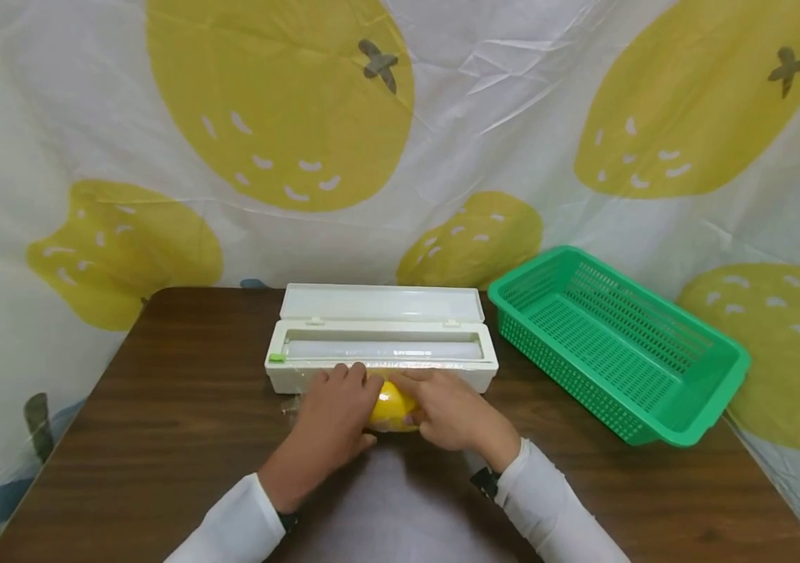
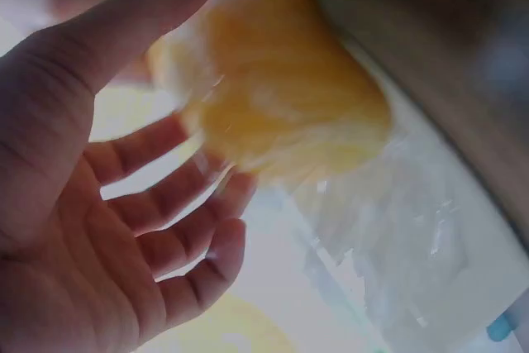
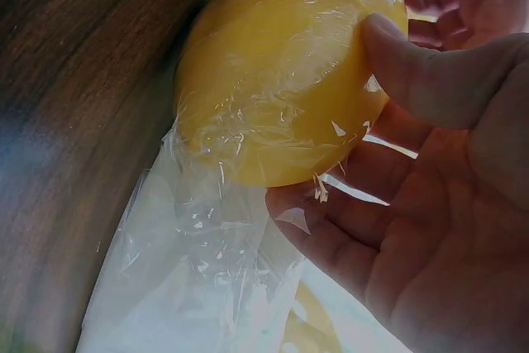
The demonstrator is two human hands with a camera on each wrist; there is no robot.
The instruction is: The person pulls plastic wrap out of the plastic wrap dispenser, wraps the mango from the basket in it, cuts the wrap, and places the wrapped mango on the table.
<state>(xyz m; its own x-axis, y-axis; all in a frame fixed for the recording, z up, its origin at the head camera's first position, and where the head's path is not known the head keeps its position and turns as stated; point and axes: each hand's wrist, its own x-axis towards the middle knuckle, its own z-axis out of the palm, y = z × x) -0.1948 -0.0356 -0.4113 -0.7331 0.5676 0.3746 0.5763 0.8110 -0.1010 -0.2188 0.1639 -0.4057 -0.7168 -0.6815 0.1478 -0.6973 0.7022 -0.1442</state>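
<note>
A smooth yellow oval fruit (image 1: 391, 407) lies low over the table, just in front of the white cling film dispenser (image 1: 382, 367). Clear cling film (image 3: 223, 237) covers the fruit tightly and trails off its end toward the dispenser. My left hand (image 1: 338, 407) holds the fruit from the left, thumb on the near side and curled fingers at the film behind it. From the right, my right hand (image 1: 456, 410) grips it; in the right wrist view the thumb presses its side and the fingers curl under the film. The fruit's far side is hidden.
The dispenser's lid (image 1: 382, 303) stands open at the back, with the film roll (image 1: 382, 349) inside and a green slider (image 1: 277, 357) at its left end. A green plastic basket (image 1: 705, 356) sits at the right on the brown wooden table (image 1: 139, 438). A lemon-print cloth hangs behind.
</note>
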